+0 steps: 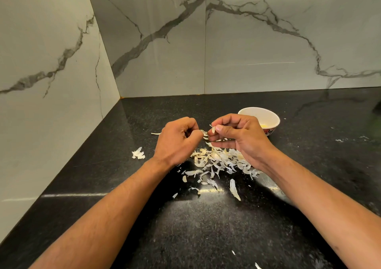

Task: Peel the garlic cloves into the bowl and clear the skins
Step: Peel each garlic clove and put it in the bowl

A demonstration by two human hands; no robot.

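Both hands (206,136) pinch garlic clove (213,129) w/ skin.

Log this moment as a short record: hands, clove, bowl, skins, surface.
left hand: fingers curled, pinching skin at the clove
right hand: pinches the garlic clove between thumb and fingers
bowl: white, upright, behind the right hand; something yellowish inside
skins: loose pile under the hands, strays scattered around
countertop: black, speckled
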